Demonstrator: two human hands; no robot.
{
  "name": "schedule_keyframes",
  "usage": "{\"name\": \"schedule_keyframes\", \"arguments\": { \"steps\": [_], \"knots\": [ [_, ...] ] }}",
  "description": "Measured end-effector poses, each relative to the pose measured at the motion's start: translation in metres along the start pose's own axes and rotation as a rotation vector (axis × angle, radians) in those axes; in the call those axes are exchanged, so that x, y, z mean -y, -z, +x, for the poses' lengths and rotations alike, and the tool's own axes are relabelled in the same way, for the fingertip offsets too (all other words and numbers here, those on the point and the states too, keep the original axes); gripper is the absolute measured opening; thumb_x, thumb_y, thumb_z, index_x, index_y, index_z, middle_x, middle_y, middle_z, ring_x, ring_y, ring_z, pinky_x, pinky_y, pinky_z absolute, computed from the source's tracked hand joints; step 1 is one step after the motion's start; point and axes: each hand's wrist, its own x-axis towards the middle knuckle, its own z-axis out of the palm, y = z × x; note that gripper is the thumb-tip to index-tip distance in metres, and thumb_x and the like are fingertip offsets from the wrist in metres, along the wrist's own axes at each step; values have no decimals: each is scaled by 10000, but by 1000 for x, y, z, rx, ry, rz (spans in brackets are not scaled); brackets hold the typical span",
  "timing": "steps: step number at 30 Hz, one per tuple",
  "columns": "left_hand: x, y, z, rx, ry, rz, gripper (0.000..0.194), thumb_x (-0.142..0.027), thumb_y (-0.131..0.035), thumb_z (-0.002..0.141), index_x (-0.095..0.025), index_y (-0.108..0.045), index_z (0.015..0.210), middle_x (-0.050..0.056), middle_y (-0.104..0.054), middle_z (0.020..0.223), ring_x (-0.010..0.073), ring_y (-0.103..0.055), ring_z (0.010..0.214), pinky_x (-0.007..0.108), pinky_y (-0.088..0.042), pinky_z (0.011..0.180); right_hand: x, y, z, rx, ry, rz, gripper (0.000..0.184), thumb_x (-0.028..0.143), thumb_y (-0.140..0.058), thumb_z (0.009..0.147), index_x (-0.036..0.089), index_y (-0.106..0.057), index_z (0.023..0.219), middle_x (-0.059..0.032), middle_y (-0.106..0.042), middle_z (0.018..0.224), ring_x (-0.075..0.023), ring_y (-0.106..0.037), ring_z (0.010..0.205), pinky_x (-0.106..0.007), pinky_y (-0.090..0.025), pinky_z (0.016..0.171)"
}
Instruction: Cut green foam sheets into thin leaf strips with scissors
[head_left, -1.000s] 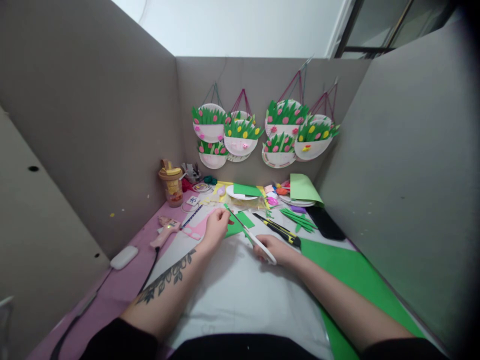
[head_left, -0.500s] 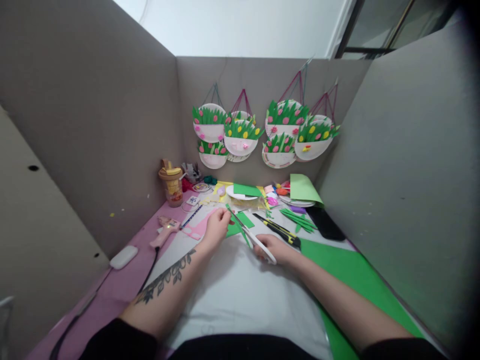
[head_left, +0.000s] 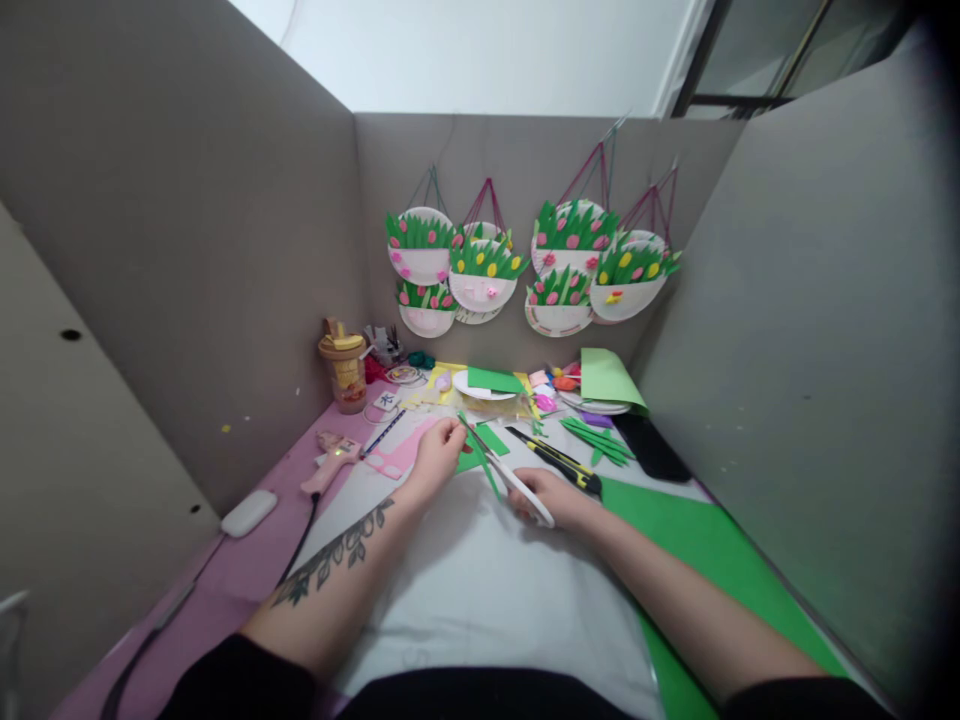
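My left hand (head_left: pixel 435 458) pinches a piece of green paper (head_left: pixel 480 447) just above the table, fingers closed on its edge. My right hand (head_left: pixel 551 498) grips white-handled scissors (head_left: pixel 517 483), whose blades point up and left into the green paper. A narrow green strip hangs from the cut beside the blades. Both forearms reach in from the bottom over a white sheet (head_left: pixel 480 590).
A large green sheet (head_left: pixel 705 560) lies at the right. Behind the hands are cut green strips (head_left: pixel 596 438), a yellow-black utility knife (head_left: pixel 555 460), a pink glue gun (head_left: pixel 334 460), a cup (head_left: pixel 346 372) and paper plates. Decorated paper-plate baskets (head_left: pixel 525 268) hang on the grey back wall.
The scissors have worked a little further along the green paper, and the narrow green strip has dropped lower beside the blades. Both hands stay in almost the same place.
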Motion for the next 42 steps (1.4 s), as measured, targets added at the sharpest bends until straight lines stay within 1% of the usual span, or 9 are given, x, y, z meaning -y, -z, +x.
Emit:
{"name": "schedule_keyframes", "arguments": {
  "steps": [14, 18, 23, 25, 29, 32, 36, 39, 42],
  "knots": [
    [0, -2, -1, 43, 22, -25, 169, -314, -485, 745, -182, -510, 642, -23, -561, 555, 127, -569, 538, 203, -375, 495, -12, 7, 6, -59, -8, -49, 117, 271, -552, 679, 160, -521, 657, 28, -537, 540, -79, -454, 459, -185, -324, 417],
    [3, -3, 1, 43, 31, -30, 170, -321, -490, 749, -178, -525, 663, -9, -599, 613, 127, -572, 544, 207, -381, 493, -12, 13, 7, -244, -18, -123, 180, 338, -569, 690, 169, -520, 651, 26, -511, 543, -99, -449, 486, -210, -324, 449],
    [8, -4, 4, 48, 19, -15, 191, -339, -474, 778, -187, -510, 670, 15, -620, 714, 133, -562, 611, 221, -406, 532, -18, 23, 6, -503, -80, -581, 272, 423, -609, 700, 162, -578, 768, -58, -598, 785, -178, -538, 699, -256, -372, 601],
    [7, -3, 4, -3, -9, 0, 190, -337, -478, 786, -188, -511, 671, 37, -612, 795, 154, -577, 720, 239, -439, 597, -20, 22, 5, -503, -85, -735, 294, 417, -594, 720, 148, -585, 838, -103, -604, 884, -206, -552, 792, -269, -382, 675],
    [-1, 2, 1, -279, -206, 71, 157, -317, -524, 788, -185, -551, 707, 98, -476, 1184, 221, -445, 1157, 297, -433, 868, -19, 18, 5, -467, -94, -855, 302, 409, -508, 786, 127, -585, 864, -146, -604, 900, -229, -560, 820, -284, -376, 711],
    [-5, 6, 0, -352, -280, 81, 163, -326, -507, 812, -187, -549, 738, 100, -395, 1268, 221, -385, 1214, 290, -412, 902, -16, 18, 4, -457, -112, -848, 290, 401, -498, 799, 131, -597, 833, -148, -614, 868, -228, -565, 788, -282, -364, 683],
    [3, 3, 5, -200, -271, 20, 203, -351, -481, 820, -189, -506, 700, 60, -534, 967, 184, -506, 992, 251, -427, 787, -14, 20, 2, -414, -107, -855, 248, 376, -536, 775, 141, -618, 787, -130, -631, 823, -217, -570, 751, -272, -339, 633],
    [13, -3, 7, -51, -194, -16, 217, -358, -474, 821, -188, -472, 686, -7, -489, 706, 138, -496, 735, 231, -405, 677, -14, 22, 0, -427, -106, -822, 239, 380, -554, 762, 154, -631, 753, -100, -643, 767, -205, -573, 706, -267, -331, 599],
    [19, -7, 6, 25, -128, -47, 217, -365, -482, 814, -182, -472, 697, -25, -464, 669, 120, -456, 666, 224, -382, 630, -13, 22, -1, -493, -70, -675, 240, 381, -572, 755, 163, -656, 811, -80, -660, 784, -201, -581, 718, -267, -358, 614]
  ]
}}
